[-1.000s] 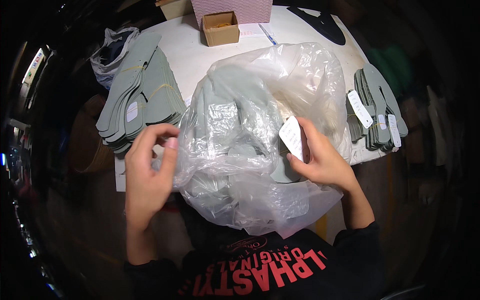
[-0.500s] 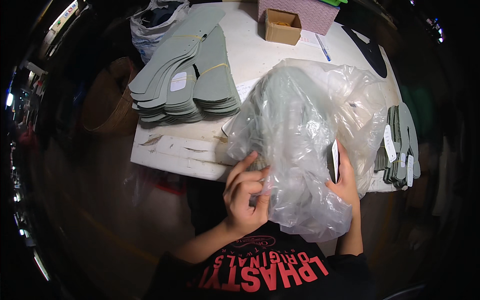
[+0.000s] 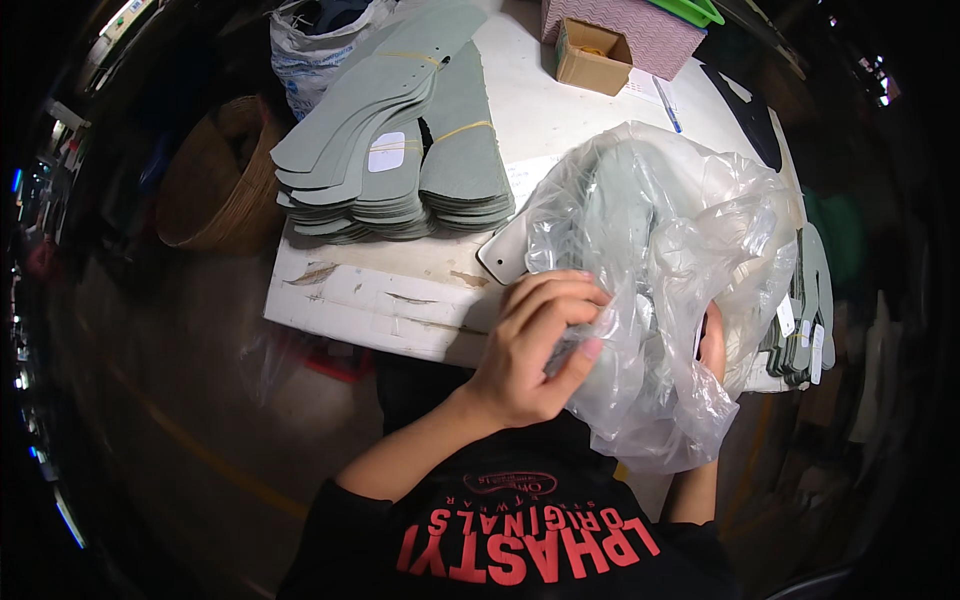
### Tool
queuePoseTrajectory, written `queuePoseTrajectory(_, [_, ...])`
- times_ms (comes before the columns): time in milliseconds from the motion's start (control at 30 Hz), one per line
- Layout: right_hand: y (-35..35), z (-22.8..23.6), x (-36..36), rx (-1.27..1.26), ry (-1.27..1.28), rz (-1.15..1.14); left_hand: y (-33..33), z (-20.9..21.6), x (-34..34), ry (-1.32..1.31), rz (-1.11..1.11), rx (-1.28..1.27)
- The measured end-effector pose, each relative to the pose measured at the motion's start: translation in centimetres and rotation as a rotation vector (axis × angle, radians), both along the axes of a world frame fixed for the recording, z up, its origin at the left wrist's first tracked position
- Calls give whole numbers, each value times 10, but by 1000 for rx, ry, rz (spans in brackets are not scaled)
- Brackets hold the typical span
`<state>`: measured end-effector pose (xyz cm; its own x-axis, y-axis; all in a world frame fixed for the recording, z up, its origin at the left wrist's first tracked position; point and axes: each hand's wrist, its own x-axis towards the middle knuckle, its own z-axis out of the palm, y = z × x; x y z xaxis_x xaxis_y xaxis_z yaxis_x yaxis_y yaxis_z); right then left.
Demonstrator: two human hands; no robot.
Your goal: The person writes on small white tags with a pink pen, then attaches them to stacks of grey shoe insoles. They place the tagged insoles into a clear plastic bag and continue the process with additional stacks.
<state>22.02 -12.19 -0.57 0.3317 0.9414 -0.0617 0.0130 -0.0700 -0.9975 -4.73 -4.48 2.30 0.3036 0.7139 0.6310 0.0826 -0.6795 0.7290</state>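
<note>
A clear plastic bag is bunched over a stack of grey-green insole-shaped pieces at the near right of the table. My left hand is closed at the bag's left side, its fingers curled and the thumb against the film. On the other side my right hand grips the bag and its contents; crumpled plastic hides most of its fingers. The bag's loose mouth hangs past the table's front edge, toward my body.
Banded bundles of grey-green pieces lie at left on the white table, with smaller tagged bundles at the right edge. A small cardboard box, a pink box and a pen are behind. A wicker basket stands left.
The bag and both hands have shifted slightly right in view. My left hand has moved up along the bag's side; film now covers more of my right hand.
</note>
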Motion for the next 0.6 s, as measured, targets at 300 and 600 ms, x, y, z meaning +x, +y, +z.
queuePoseTrajectory(300, [-9,-6,17,-16,-391,28,48,2,-41,587,320,-395])
queuePoseTrajectory(600, [-6,-2,27,27,-409,68,41,15,-24,984,388,-293])
